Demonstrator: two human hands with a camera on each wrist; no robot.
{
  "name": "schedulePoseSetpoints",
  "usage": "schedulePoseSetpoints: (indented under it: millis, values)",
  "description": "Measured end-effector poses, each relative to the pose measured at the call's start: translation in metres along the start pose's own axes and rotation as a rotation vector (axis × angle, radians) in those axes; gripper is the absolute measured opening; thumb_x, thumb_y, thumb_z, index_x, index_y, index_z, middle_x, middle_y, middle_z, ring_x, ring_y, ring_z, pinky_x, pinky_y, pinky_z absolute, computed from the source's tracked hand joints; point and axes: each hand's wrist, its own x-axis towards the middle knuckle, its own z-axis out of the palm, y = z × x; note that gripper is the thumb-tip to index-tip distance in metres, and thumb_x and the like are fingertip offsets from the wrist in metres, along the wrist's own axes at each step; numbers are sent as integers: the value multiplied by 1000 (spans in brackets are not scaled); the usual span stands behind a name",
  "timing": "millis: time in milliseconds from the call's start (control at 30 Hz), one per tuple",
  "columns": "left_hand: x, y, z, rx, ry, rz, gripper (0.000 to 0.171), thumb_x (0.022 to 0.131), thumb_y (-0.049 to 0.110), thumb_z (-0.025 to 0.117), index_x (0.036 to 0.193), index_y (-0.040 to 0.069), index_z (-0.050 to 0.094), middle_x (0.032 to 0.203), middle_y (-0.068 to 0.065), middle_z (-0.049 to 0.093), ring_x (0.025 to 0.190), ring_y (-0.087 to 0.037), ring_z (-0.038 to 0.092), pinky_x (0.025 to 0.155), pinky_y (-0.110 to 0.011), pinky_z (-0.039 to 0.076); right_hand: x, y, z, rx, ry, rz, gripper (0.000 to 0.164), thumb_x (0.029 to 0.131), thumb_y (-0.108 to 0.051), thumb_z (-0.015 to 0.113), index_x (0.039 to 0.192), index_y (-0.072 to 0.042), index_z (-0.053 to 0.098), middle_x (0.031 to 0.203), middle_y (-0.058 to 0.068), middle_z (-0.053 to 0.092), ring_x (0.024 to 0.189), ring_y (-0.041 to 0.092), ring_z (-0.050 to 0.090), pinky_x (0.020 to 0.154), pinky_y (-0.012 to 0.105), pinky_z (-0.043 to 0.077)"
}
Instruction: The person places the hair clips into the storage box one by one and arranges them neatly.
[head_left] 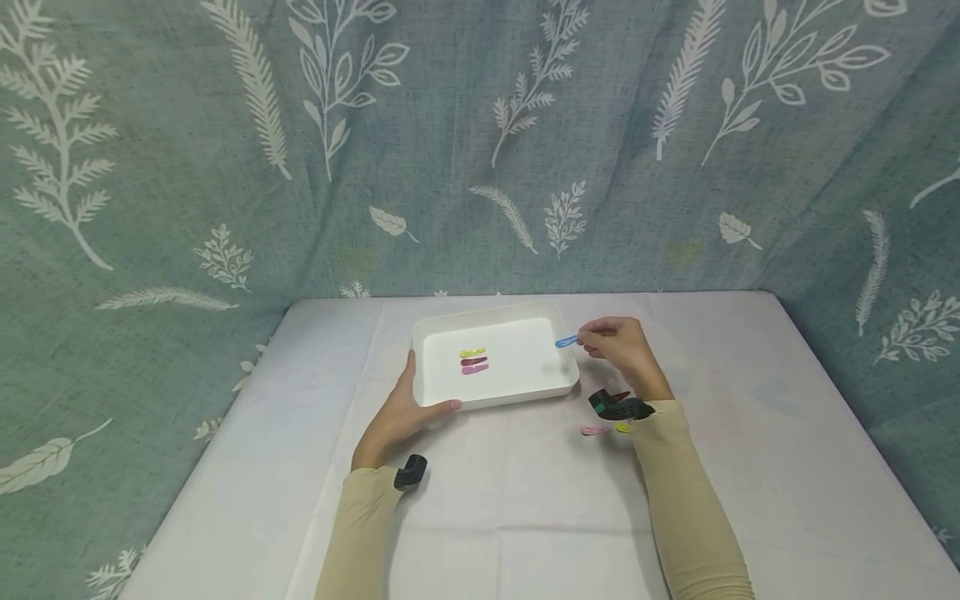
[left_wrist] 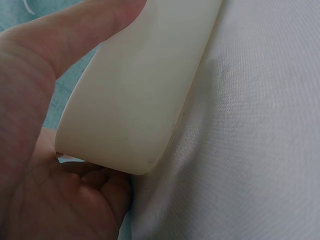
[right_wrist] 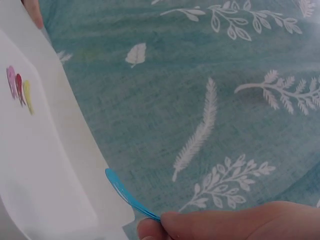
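A blue snap hair clip (right_wrist: pixel 125 194) is pinched between thumb and finger of my right hand (head_left: pixel 618 343), its free end reaching over the right rim of a white tray (head_left: pixel 517 400). My left hand (head_left: pixel 401 414) grips the tray's near left corner, thumb along the front wall and fingers around the left side. Inside the tray, left of its middle, three hair clips lie side by side: a yellow clip (head_left: pixel 473 353), a dark red clip (head_left: pixel 474 362) and a pink clip (head_left: pixel 475 369).
On the white-covered table (head_left: pixel 540 500), below the right wrist, lie another pink clip (head_left: pixel 596 431), a yellow clip (head_left: pixel 622 427) and a dark red clip (head_left: pixel 621 396), the latter two partly hidden by the wrist camera and sleeve. A green leaf-patterned curtain (head_left: pixel 450 125) hangs behind the table.
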Motion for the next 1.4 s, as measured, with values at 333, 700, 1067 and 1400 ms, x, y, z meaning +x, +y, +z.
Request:
schedulePoseSetpoints:
  millis: [333, 700, 1067, 1400]
  values:
    - [0, -1, 1, 2, 3, 0, 140, 75, 59, 87, 167, 21, -13, 177, -5, 3, 163, -30, 11, 130, -59, 18, 0, 0, 10, 73, -78, -32, 32, 100, -17, 68, 123, 5, 68, 122, 21, 72, 114, 34, 69, 88, 25, 60]
    - [0, 2, 3, 3, 11, 3, 140, 75, 60, 87, 167, 20, -10, 177, -5, 3, 163, -28, 12, 130, -57, 18, 2, -7, 21, 123, -158, -25, 32, 100, -17, 69, 124, 3, 68, 126, 19, 69, 125, 38, 64, 93, 26, 60]
    - [-1, 3, 1, 3, 4, -5, 141, 75, 58, 88, 167, 19, -12, 177, -7, 4, 163, -31, 12, 129, -59, 18, 4, -19, 35, 145, -214, -58, 28, 98, -13, 70, 118, 7, 71, 111, 15, 75, 99, 23, 72, 86, 26, 61]
    - [-2, 3, 2, 5, 12, -16, 141, 74, 59, 87, 167, 18, -11, 177, -7, 4, 162, -30, 14, 129, -59, 19, 6, -21, 51, 131, -260, -62, 27, 98, -13, 72, 117, 5, 72, 115, 16, 74, 114, 38, 68, 88, 27, 62]
